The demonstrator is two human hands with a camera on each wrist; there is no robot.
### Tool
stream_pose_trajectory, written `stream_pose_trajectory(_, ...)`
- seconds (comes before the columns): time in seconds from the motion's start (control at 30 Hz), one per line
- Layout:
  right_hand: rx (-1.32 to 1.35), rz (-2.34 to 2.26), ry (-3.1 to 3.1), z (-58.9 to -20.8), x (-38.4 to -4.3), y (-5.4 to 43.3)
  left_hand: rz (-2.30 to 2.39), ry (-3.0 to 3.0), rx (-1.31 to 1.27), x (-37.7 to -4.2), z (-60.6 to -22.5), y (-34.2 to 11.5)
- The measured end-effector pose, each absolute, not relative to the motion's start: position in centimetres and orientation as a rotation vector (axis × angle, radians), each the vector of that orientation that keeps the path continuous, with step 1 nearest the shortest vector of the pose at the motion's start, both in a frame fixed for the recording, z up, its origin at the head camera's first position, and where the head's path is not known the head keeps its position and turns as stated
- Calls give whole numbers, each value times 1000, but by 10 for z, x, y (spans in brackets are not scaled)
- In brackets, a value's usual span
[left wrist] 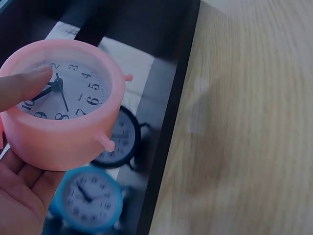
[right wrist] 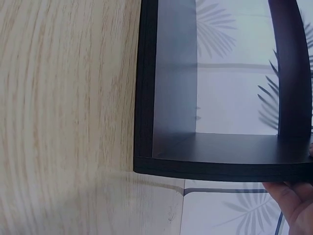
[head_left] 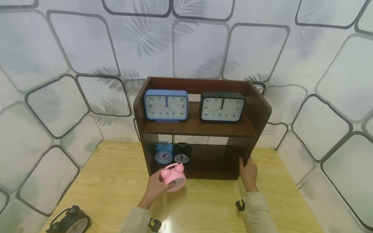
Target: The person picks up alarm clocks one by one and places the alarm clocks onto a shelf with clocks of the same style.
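My left hand (head_left: 154, 187) grips a pink twin-bell alarm clock (head_left: 174, 177) in front of the shelf's lower level. In the left wrist view the thumb lies across the glass of the pink clock (left wrist: 68, 142), with the other fingers behind it. A dark brown two-level shelf (head_left: 201, 129) stands on the table, and my right hand (head_left: 248, 171) holds the front edge of its right side panel. Inside the lower level, at the left, a small blue alarm clock (head_left: 163, 152) and a small black alarm clock (head_left: 182, 153) stand side by side.
On the upper level stand a blue rectangular clock (head_left: 166, 106) and a black rectangular clock (head_left: 222, 107). A larger dark twin-bell clock (head_left: 71, 221) sits at the front left of the wooden table (head_left: 116, 174). Patterned wall (head_left: 201, 48) rises behind the shelf and along both sides.
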State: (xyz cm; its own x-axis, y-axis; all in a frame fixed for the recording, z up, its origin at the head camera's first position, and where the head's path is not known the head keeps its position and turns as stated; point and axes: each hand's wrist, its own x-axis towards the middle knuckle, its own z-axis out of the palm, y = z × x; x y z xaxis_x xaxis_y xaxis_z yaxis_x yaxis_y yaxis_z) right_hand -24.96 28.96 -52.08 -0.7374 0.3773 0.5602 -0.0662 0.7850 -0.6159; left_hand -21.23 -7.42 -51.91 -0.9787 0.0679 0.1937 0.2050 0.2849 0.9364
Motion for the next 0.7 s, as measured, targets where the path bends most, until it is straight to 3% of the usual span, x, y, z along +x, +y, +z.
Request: stream_pose_trajectory(0.7,-245,780,-2286,-523,-251,290,-1690,-2497,-470,-266,-530,-3)
